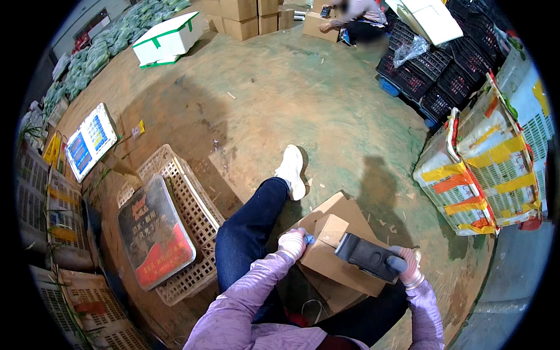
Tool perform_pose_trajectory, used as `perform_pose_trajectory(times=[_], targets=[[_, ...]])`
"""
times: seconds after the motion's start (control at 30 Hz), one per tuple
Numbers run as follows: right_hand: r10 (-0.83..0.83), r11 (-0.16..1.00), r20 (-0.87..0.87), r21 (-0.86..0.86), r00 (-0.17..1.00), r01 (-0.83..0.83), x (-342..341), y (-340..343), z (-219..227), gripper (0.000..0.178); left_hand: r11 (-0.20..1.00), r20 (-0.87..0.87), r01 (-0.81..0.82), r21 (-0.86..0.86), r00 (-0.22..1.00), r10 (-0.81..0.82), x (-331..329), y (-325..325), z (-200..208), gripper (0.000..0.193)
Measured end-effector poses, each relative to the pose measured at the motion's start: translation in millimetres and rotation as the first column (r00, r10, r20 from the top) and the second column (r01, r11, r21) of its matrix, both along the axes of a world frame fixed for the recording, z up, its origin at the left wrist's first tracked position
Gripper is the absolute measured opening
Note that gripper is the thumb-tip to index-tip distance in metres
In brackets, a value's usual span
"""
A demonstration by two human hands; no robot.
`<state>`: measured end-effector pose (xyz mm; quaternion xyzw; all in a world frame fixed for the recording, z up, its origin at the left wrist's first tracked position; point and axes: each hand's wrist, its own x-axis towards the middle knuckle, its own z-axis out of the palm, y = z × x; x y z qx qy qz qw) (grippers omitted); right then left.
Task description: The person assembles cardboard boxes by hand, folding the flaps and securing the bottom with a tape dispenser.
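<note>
A brown cardboard box (344,262) with raised flaps stands between my legs. My left hand (293,243), in a light knit glove with bluish fingertips, is closed on the box's left flap edge. My right hand (408,265), gloved alike, grips the rear end of a black handheld tool (367,256) with a wide, flat front; its exact kind is unclear. The tool is over the right part of the box, its front end close to an upright flap (330,228). From here I cannot tell whether it touches the cardboard.
On my left, a beige plastic crate (198,216) carries a dark scale platform (157,233); its display panel (91,142) stands beyond. Taped crates (490,157) line the right. Black crates (431,64), a white foam box (166,41), cartons (239,20) and another person (361,17) are farther off.
</note>
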<state>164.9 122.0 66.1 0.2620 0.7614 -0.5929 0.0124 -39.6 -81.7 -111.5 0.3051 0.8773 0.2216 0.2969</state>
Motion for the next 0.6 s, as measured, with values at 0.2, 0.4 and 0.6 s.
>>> perform_pose_trajectory(times=[0.2, 0.4, 0.6], targets=[[-0.033, 0.999, -0.012, 0.013, 0.999, 0.033, 1.5, -1.1, -5.0, 0.031, 0.986, 0.023, 0.061, -0.156, 0.998, -0.058, 2.0, 1.0, -4.2, 0.027], [-0.005, 0.994, 0.015, 0.106, 1.000, 0.004, -4.0, -4.9, -0.7, 0.033, 0.947, 0.098, 0.048, -0.318, 0.995, -0.018, 0.2, 6.5, -30.6, 0.040], [0.034, 0.981, 0.035, 0.192, 0.999, -0.040, -4.2, 3.5, -6.6, 0.034, 0.914, 0.102, 0.161, -0.373, 0.986, -0.132, -2.8, 10.1, -26.3, 0.050]])
